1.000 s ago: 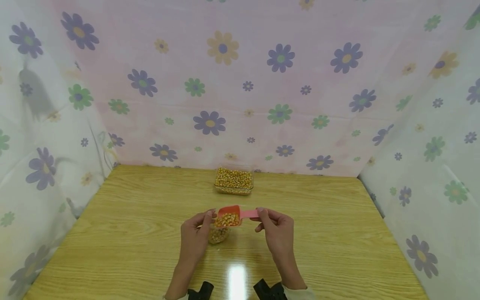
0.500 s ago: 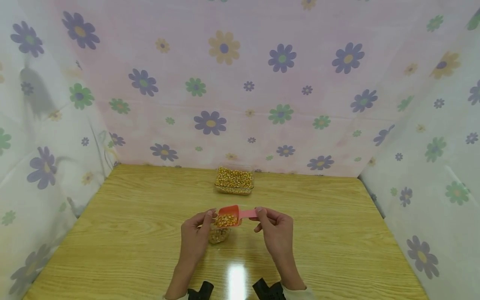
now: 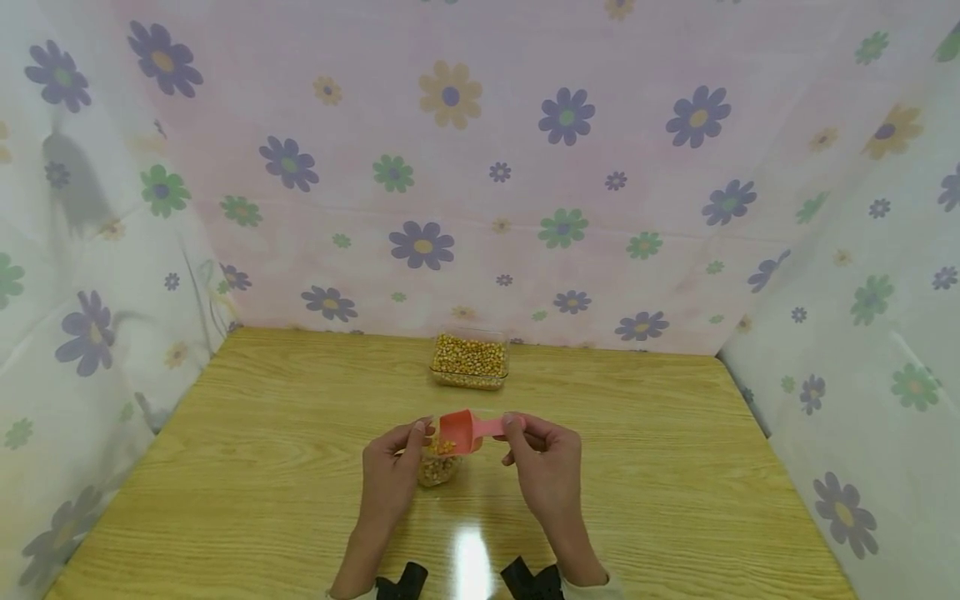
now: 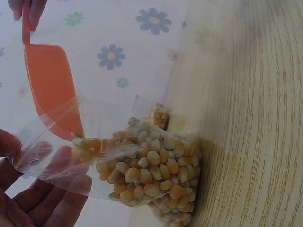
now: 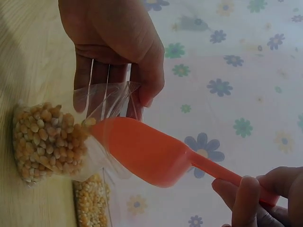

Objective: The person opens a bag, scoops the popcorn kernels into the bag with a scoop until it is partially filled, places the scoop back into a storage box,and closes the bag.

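Note:
My left hand [image 3: 390,471] pinches the top of a clear plastic bag [image 3: 437,473] between thumb and fingers. The bag stands on the table, its lower part filled with dried corn kernels [image 4: 151,170]. In my right hand [image 3: 551,462] is the handle of a red-pink scoop [image 3: 456,429], gripped by thumb and fingers. The scoop tilts down to the left, its lip inside the bag's mouth. A few kernels sit at the lip, as the left wrist view shows. The right wrist view shows the scoop's underside [image 5: 147,156] and the left fingers behind the plastic.
Farther back on the wooden table [image 3: 262,433] stands a rectangular glass container [image 3: 468,381] of corn kernels. Flower-printed cloth [image 3: 495,200] hangs behind the table and along both sides. Black wrist mounts [image 3: 401,581] show at the bottom of the head view.
The scoop has tipped further to the left and most kernels have left it, where it was well filled before. My right hand has moved slightly left; my left hand has stayed at the bag.

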Available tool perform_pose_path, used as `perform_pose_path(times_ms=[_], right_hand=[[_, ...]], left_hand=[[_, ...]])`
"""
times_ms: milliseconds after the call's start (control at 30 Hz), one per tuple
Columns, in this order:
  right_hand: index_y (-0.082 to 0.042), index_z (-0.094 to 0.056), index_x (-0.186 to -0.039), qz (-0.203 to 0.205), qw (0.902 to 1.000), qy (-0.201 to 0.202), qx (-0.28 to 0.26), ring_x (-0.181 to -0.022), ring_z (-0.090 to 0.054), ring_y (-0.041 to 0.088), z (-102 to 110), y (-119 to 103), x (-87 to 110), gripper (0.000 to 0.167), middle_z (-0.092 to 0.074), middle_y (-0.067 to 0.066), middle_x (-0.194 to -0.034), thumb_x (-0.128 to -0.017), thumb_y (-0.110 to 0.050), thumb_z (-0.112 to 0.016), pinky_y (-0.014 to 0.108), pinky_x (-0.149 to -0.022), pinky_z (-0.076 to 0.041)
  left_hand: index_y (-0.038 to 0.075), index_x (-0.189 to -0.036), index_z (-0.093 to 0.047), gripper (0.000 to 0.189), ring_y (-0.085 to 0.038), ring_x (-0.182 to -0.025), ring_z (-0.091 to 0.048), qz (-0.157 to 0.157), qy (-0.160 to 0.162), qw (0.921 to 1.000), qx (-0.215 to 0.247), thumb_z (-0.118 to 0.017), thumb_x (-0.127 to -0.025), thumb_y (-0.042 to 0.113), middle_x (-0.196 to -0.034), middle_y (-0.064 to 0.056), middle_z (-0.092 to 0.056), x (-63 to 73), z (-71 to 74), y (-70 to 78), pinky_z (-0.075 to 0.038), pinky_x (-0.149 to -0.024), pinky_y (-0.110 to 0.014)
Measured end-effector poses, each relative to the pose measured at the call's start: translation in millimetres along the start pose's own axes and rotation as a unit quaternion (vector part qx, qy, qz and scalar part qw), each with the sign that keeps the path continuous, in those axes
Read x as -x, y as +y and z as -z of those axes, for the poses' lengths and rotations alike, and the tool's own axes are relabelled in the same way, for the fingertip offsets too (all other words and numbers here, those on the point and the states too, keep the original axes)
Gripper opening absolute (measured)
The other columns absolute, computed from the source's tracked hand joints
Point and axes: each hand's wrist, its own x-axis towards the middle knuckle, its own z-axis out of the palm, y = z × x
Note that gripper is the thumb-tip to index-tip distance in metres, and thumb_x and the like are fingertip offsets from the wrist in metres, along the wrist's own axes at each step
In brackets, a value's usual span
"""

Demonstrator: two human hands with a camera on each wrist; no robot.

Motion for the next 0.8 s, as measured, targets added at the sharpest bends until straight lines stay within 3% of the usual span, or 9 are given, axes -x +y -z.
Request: perform_pose_path(times_ms=[233,333,800], right_hand=[[0.002,-0.079,-0.101,0.012,0.9998,0.005,0.016,-0.055,-0.064,0.015,-2.5,-6.5,3.4,0.021,-0.077,0.013,-0.083,-0.097,-0.018,-0.071,0.023,-0.041,-0.041],[-0.001,-0.080,-0.099,0.034,0.9991,0.002,0.025,-0.055,-0.064,0.013,-3.2,-9.0,5.5,0.019,-0.076,0.011,-0.080,-0.097,-0.017,-0.071,0.023,-0.040,-0.041],[-0.008,-0.082,-0.095,0.126,0.9893,-0.037,0.063,-0.056,-0.062,0.011,-4.8,-15.5,14.4,0.012,-0.072,-0.005,-0.070,-0.096,-0.014,-0.073,0.020,-0.038,-0.038]], left_hand=[[0.003,-0.105,-0.080,0.027,-0.027,-0.091,-0.073,-0.005,-0.002,1.0000,0.002,-0.058,-0.105,0.019,-0.109,-0.011,-0.077,-0.4,-1.1,-0.1,-0.045,-0.055,-0.023],[0.004,-0.107,-0.080,0.027,-0.026,-0.090,-0.073,-0.005,0.000,1.0000,-0.002,-0.057,-0.106,0.019,-0.106,-0.011,-0.077,-0.6,-1.4,0.1,-0.049,-0.062,-0.023],[0.006,-0.107,-0.080,0.028,-0.026,-0.091,-0.074,0.002,0.003,0.9999,-0.013,-0.057,-0.106,0.021,-0.108,-0.010,-0.077,-0.2,-0.5,0.2,-0.049,-0.065,-0.023]])
